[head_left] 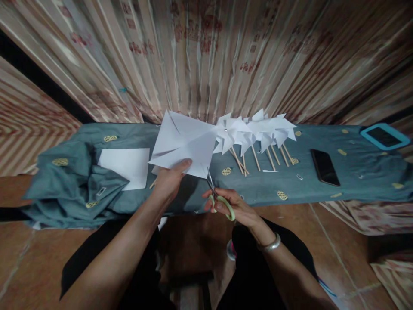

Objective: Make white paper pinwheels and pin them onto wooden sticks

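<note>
One white paper square is held in the air over the near half of the cloth-covered surface, with two slits visible running in from its left-hand corners. The left hand pinches its near edge, thumb on top. One pair of scissors meets its near right corner; the right hand has its fingers curled through the green handles. One plain sheet lies to the left, partly under bunched cloth. To the right, overlapping white pinwheels line the far edge, too crowded to count, with seven sticks showing. Patterned cloth shows between these and one phone, close to the near edge. One blue-framed tablet lies at the far right.
</note>
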`<state>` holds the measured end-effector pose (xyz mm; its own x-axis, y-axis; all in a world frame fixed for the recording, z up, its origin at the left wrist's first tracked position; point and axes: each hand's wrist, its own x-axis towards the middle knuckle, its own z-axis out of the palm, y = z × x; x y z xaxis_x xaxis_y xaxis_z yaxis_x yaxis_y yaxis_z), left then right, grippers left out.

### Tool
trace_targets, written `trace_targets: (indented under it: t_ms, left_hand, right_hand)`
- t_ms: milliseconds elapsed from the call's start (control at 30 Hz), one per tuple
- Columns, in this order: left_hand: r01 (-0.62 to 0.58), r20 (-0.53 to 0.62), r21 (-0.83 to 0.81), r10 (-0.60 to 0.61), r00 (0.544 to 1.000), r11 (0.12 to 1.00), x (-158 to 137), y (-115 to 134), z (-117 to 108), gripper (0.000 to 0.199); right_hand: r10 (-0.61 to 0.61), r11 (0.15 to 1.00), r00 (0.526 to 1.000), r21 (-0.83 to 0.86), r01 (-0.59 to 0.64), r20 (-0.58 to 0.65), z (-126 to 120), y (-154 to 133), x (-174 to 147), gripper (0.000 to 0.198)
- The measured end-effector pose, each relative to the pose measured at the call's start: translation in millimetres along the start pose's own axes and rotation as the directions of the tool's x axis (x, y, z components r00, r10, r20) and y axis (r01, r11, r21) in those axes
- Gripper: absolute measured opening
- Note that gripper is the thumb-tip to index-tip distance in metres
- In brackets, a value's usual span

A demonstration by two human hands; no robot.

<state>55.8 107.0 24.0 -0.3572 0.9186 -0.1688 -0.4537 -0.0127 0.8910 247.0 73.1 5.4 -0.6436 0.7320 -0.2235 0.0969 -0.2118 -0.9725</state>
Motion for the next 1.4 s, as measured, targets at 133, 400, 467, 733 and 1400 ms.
trace_targets:
  t_ms: [133, 400, 467, 733, 1400]
  left_hand:
    - [0.01, 0.004, 0.036, -0.01, 1.0, 0.999, 1.5, -3.6, -4.1, 0.065]
    - [0.007, 0.026, 0.08, -0.009, 1.0, 0.997, 1.2, -11.0, -11.2, 0.066]
    - [0.009, 0.032, 0.085, -0.012, 0.999, 0.996, 0.0, -9.9, -11.3, 0.065]
    - [0.039, 0.004, 0.066, -0.039, 0.999, 0.997, -1.1, -8.7, -11.9, 0.06]
    - [0.025, 0.01, 0.074, -0.025, 1.0, 0.997, 3.7, -9.4, -15.3, 0.061]
  right_hand:
    - [0.013, 1.0, 0.999, 0.009, -0.013, 0.032, -1.1, 3.9, 2.4, 0.052]
    - [0.025, 1.0, 0.999, 0.013, -0.025, 0.036, -0.1, 5.8, 6.7, 0.047]
    - [0.028, 1.0, 0.999, -0.001, -0.028, 0.04, 0.4, 5.7, 6.8, 0.047]
    - [0.038, 0.999, 0.999, 0.025, -0.038, 0.025, 1.2, 6.3, 7.5, 0.041]
    - [0.077, 0.988, 0.997, 0.134, -0.073, -0.028, 7.6, 8.8, 10.9, 0.035]
